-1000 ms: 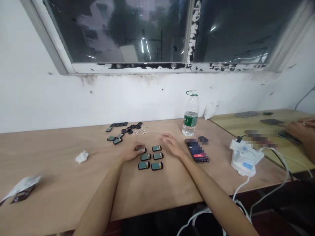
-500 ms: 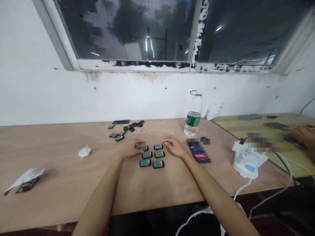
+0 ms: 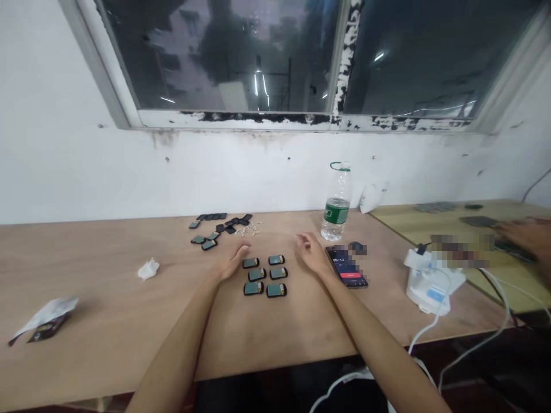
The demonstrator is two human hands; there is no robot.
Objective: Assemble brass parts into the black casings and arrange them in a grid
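Several small black-framed green screen modules (image 3: pixel 264 275) lie in two neat columns on the wooden table (image 3: pixel 107 321). My left hand (image 3: pixel 232 261) rests just left of them, fingers stretched out, holding nothing. My right hand (image 3: pixel 310 254) hovers to their right with fingers loosely spread and empty. Further back lies a loose pile of more modules and black parts (image 3: pixel 215 229), with small white bits (image 3: pixel 248 230) beside it.
A phone (image 3: pixel 346 266) with a running timer lies right of my right hand, a water bottle (image 3: pixel 336 202) behind it. A white charger box with cables (image 3: pixel 431 281) sits at right. Crumpled paper (image 3: pixel 148 268) and a wrapper (image 3: pixel 43 315) lie left. Another person's hand (image 3: pixel 523 235) works far right.
My left hand let go of the top-left module and slid off to its left. My right hand drew away from the group toward the phone, fingers opening.
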